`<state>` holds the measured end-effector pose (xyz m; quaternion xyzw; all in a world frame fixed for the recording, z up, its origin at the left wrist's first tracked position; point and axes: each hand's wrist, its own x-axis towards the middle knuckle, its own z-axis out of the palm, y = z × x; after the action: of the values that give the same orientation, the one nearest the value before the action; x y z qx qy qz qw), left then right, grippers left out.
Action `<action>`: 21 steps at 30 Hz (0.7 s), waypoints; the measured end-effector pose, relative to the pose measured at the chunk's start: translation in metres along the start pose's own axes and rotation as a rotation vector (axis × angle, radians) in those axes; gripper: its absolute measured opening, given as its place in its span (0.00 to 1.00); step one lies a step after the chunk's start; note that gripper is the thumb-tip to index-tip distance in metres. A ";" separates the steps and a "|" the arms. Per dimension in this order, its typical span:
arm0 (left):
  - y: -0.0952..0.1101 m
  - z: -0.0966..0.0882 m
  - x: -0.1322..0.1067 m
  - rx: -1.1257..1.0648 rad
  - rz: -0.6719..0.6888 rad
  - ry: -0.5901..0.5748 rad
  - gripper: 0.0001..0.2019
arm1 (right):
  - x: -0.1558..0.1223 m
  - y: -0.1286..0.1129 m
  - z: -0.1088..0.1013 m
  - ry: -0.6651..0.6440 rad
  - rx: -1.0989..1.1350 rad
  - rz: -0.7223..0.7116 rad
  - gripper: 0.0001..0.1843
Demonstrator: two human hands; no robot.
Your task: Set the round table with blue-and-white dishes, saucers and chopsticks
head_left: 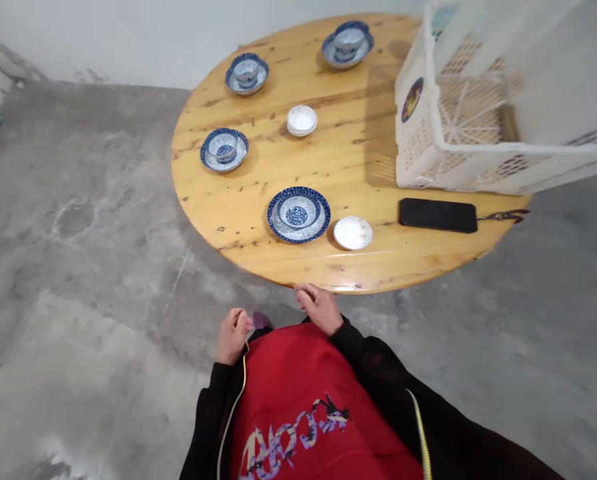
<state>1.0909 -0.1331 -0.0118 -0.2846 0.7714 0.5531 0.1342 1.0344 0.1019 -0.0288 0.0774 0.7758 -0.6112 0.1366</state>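
My left hand hangs in front of the red shirt, below the table edge, with its fingers curled in and nothing visible in them. At the near rim of the table, my right hand has its fingers loosely bent and a little apart, holding nothing. Closest to it on the tabletop are a small white dish with brownish marks and a blue-and-white bowl sitting on a matching plate. Whether the right fingertips touch the table edge, I cannot tell.
Around the oval wooden table stand more blue-and-white bowls on plates, at the left and back. Small stacked white dishes sit mid-table. A white plastic crate fills the right side; a black phone and pliers-like tool lie before it.
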 end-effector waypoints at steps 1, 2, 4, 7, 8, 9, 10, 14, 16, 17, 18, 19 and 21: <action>-0.005 -0.015 0.002 0.001 -0.001 0.013 0.22 | -0.001 -0.004 0.017 -0.017 -0.009 -0.015 0.17; -0.011 -0.029 0.004 0.001 -0.001 0.026 0.22 | -0.003 -0.007 0.032 -0.034 -0.018 -0.028 0.17; -0.020 -0.054 0.007 0.005 -0.002 0.042 0.23 | -0.005 -0.012 0.059 -0.066 -0.046 -0.050 0.16; -0.030 -0.081 0.010 0.004 -0.014 0.037 0.25 | -0.005 -0.020 0.088 -0.102 -0.118 -0.083 0.15; -0.032 -0.087 0.012 -0.003 -0.020 0.026 0.26 | -0.004 -0.022 0.095 -0.107 -0.141 -0.094 0.15; -0.034 -0.091 0.014 -0.013 -0.026 0.013 0.26 | -0.002 -0.024 0.101 -0.111 -0.161 -0.102 0.15; -0.035 -0.094 0.017 -0.022 -0.028 -0.002 0.27 | -0.001 -0.026 0.106 -0.114 -0.176 -0.107 0.15; -0.033 -0.102 0.041 -0.013 -0.003 -0.056 0.26 | 0.011 -0.032 0.128 -0.130 -0.202 -0.100 0.16; -0.028 -0.107 0.059 0.017 0.035 -0.077 0.24 | 0.019 -0.035 0.139 -0.141 -0.202 -0.088 0.16; -0.023 -0.110 0.069 0.035 0.059 -0.088 0.23 | 0.024 -0.036 0.144 -0.145 -0.198 -0.081 0.16; -0.016 -0.113 0.080 0.058 0.083 -0.102 0.23 | 0.029 -0.037 0.149 -0.147 -0.189 -0.071 0.16; -0.008 -0.117 0.092 0.083 0.107 -0.117 0.22 | 0.035 -0.039 0.155 -0.147 -0.175 -0.059 0.16; 0.013 -0.125 0.115 0.136 0.152 -0.147 0.19 | 0.050 -0.041 0.166 -0.131 -0.129 -0.022 0.16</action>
<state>1.0043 -0.2798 -0.0181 -0.1743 0.8146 0.5274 0.1670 0.9950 -0.0710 -0.0419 0.0201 0.8038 -0.5650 0.1850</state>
